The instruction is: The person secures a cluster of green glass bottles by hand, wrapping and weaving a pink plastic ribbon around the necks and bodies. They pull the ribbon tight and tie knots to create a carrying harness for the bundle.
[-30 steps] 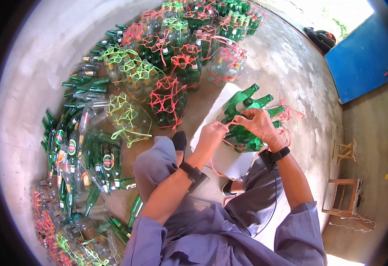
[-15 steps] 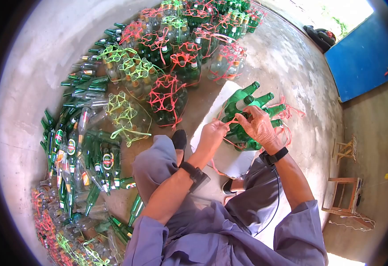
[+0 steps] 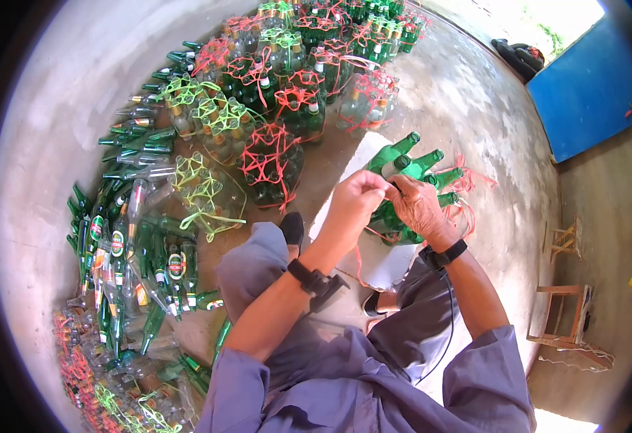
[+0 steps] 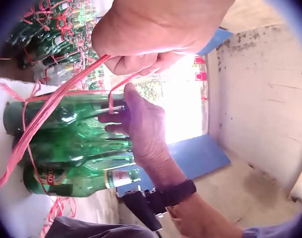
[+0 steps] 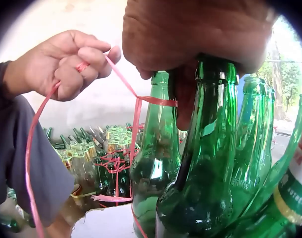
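Several green glass bottles [image 3: 425, 160] stand bunched on a white board [image 3: 384, 270]. Red plastic twine [image 4: 51, 115] runs around them and loops by a bottle neck in the right wrist view. My left hand [image 5: 74, 63] grips the twine's strand [image 5: 30, 163] in curled fingers, with one length taut toward that neck and the other trailing down. At the bottle tops, my right hand [image 4: 147, 130] holds a green bottle [image 5: 158, 129] by its neck, fingers among the necks. In the head view, the left hand's fingertips overlap the right hand [image 3: 423, 209].
Tied bundles of bottles [image 3: 272, 164] with red and green twine fill the floor ahead and left. Loose bottles [image 3: 117, 242] lie piled by the wall. Loose red twine [image 3: 474, 177] lies right of the bunch. Wooden stools [image 3: 563, 314] and a blue door [image 3: 590, 94] are at right.
My left hand has risen and moved forward to the right hand, drawing the twine with it. The right hand stays at the bottle tops, shifting only slightly.
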A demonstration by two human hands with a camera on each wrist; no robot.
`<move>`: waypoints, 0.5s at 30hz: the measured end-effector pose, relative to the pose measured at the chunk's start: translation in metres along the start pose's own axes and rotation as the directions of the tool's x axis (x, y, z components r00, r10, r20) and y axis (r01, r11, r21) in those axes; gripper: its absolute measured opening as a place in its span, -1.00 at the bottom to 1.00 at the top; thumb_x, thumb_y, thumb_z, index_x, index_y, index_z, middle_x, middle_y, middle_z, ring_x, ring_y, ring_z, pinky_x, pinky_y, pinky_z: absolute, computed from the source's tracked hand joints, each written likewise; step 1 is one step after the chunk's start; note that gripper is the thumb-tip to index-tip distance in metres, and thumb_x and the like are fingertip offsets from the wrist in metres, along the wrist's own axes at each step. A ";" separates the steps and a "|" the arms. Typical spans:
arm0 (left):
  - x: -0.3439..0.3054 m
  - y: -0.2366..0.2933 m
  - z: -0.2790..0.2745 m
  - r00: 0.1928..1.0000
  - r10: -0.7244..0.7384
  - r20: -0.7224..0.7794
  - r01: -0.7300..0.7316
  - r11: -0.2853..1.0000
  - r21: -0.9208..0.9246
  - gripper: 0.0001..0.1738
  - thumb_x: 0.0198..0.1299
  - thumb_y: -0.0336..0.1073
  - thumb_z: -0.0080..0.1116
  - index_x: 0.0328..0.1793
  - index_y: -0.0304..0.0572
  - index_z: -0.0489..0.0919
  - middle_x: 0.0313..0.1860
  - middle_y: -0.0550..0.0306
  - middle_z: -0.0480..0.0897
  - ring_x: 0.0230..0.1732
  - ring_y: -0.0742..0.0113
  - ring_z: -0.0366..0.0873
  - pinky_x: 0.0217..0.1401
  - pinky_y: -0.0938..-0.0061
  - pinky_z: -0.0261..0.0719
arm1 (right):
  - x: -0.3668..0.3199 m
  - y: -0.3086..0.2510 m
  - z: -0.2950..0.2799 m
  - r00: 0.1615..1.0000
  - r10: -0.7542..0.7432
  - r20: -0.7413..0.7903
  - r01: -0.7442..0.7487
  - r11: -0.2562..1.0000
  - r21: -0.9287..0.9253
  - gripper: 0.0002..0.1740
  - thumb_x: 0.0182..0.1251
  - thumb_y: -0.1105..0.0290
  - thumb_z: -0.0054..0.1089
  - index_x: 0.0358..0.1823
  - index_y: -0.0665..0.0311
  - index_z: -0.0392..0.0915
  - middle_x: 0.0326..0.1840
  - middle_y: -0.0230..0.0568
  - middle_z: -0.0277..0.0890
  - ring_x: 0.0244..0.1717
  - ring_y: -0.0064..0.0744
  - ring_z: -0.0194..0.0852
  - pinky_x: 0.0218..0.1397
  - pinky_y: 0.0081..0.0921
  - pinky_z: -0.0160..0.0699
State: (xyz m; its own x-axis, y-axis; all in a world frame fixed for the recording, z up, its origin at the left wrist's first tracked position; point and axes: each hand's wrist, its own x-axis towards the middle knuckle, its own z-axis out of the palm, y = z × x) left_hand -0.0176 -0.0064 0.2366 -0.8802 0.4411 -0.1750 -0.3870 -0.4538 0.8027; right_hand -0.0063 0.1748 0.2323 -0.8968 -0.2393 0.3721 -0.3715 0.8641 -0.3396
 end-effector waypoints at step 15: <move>0.053 0.020 0.004 0.972 0.217 -0.092 -0.205 0.971 0.121 -0.87 0.09 -0.58 0.11 -0.29 -0.16 0.54 -0.52 0.26 0.49 -0.58 0.59 0.33 -0.58 0.62 0.24 | 0.010 0.006 0.007 0.994 -0.036 0.103 0.041 0.998 -0.052 -0.81 0.42 0.34 0.13 -0.30 0.30 0.44 -0.50 0.03 0.49 -0.45 0.16 0.54 -0.45 -0.07 0.44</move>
State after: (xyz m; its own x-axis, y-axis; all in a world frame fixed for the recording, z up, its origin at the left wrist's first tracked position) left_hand -0.0711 0.0110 0.2461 -0.9645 0.2594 -0.0487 -0.1622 -0.4374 0.8845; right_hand -0.0197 0.1739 0.2278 -0.9029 -0.3142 0.2933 -0.3951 0.8753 -0.2787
